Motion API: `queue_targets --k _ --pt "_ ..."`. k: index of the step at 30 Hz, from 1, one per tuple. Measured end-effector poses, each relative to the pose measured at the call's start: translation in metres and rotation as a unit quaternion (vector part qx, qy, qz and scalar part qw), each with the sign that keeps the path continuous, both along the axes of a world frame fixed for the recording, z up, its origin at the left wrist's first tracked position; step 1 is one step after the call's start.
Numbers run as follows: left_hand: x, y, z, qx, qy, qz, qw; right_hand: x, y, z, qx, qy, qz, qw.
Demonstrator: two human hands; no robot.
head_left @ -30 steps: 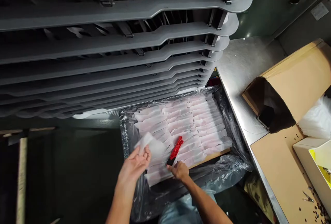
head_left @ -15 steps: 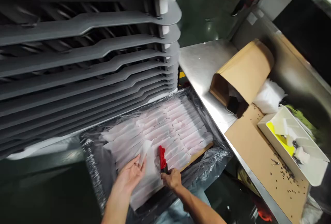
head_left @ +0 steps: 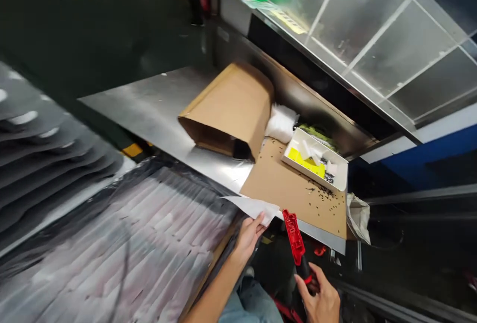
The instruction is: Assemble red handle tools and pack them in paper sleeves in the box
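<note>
In the head view, my left hand point(head_left: 249, 236) is pinching the right end of a white sheet point(head_left: 251, 206) between thumb and fingers, near the middle of the frame; I cannot tell whether it is one layer or a sleeve. At lower right, my right hand point(head_left: 321, 294) is closing its fingers round the black handle of the red part point(head_left: 294, 238). I seem to be at a holding step, part and sheet staying apart; the next move is probably calling for a light pinch on the sheet and a firm grip on the handle. The part's red end is pointing up and slightly left, its long axis sloping steeply toward lower right. White packets point(head_left: 167, 228) are lying in rows at lower left; a carton point(head_left: 231, 109) is resting on the table point(head_left: 137, 97) above centre.
</note>
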State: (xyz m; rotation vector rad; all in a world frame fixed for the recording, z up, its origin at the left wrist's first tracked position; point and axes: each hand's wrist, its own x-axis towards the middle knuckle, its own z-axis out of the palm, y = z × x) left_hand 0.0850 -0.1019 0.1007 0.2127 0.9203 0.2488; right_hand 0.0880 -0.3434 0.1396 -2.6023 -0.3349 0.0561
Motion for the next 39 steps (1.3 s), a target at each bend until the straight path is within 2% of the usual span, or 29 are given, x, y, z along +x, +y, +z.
queue_targets --k 4,8,11,16,22,24,30,34,39 --pt "0.031 -0.033 0.014 0.036 -0.047 -0.082 0.995 -0.006 -0.017 0.004 -0.044 -0.046 -0.039 0.997" --pt "0.043 -0.054 0.025 0.071 -0.084 -0.133 0.985 -0.01 -0.028 0.001 -0.053 -0.04 -0.085 0.994" --pt "0.047 -0.061 0.028 0.088 -0.11 -0.155 0.978 -0.014 -0.03 -0.001 -0.032 -0.03 -0.09 0.995" --pt "0.045 -0.055 0.031 0.072 -0.118 -0.188 0.973 -0.015 -0.025 -0.003 0.017 -0.012 -0.046 0.999" --pt "0.032 -0.04 0.031 0.09 -0.105 -0.158 0.978 0.001 -0.019 0.003 0.093 0.081 0.011 0.992" --pt "0.027 -0.038 0.031 0.105 -0.101 -0.156 0.977 0.005 -0.012 0.01 0.087 0.087 0.025 0.992" --pt "0.012 -0.038 0.034 0.132 -0.103 -0.192 0.967 0.008 0.01 0.026 0.037 -0.009 0.047 0.998" --pt "0.004 -0.04 0.035 0.12 -0.115 -0.216 0.962 0.014 0.018 0.03 0.019 0.013 0.081 0.996" --pt "-0.006 -0.048 0.032 0.084 -0.11 -0.222 0.965 0.017 0.027 0.034 0.022 0.007 0.094 0.995"
